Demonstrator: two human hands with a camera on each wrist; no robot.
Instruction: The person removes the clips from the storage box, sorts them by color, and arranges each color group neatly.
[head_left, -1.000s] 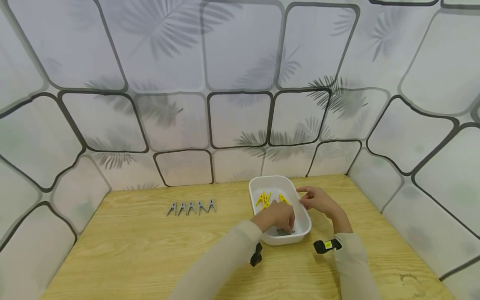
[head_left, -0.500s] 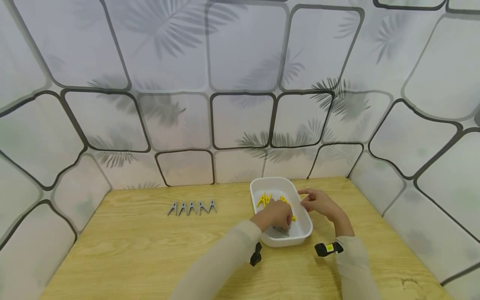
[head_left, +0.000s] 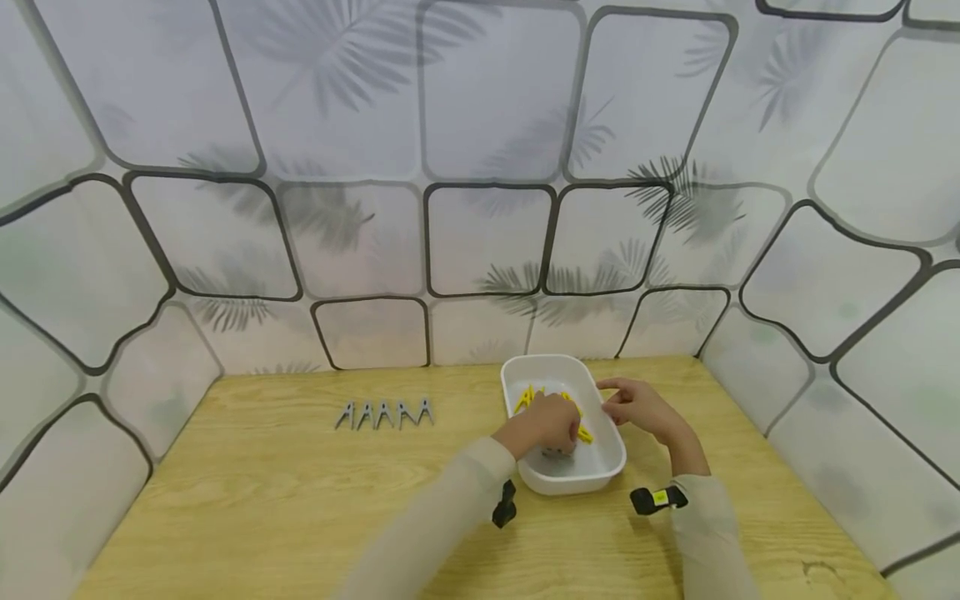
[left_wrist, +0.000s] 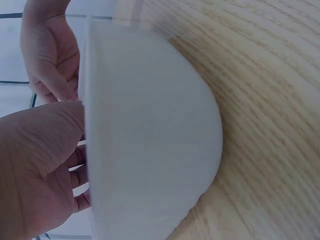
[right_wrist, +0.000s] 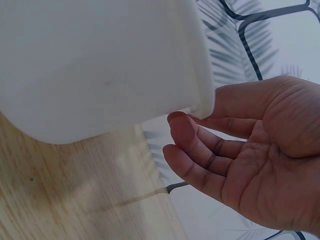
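Observation:
My left hand (head_left: 549,422) reaches down into a white plastic tray (head_left: 573,481), its fingers bent over grey clothespins (head_left: 556,455) at the bottom. The fingertips are hidden, and I cannot tell whether they grip one. Yellow clothespins (head_left: 523,400) lie in the far part of the tray, with another yellow clothespin (head_left: 585,435) right of the hand. At the tray's right side, my right hand (head_left: 643,409) holds the rim between thumb and fingers. The right wrist view shows that hand (right_wrist: 260,155) at the rim's corner. From the left wrist, the tray wall (left_wrist: 150,130) covers the left fingertips.
Several grey clothespins (head_left: 384,413) stand in a row on the wooden table (head_left: 300,500), left of the tray. Behind the table and along its sides hangs a patterned white backdrop (head_left: 480,242).
My left hand has shifted slightly left inside the tray, and grey clothespins under it have moved left too. A yellow clothespin to its right has come into sight. My right hand stays at the rim.

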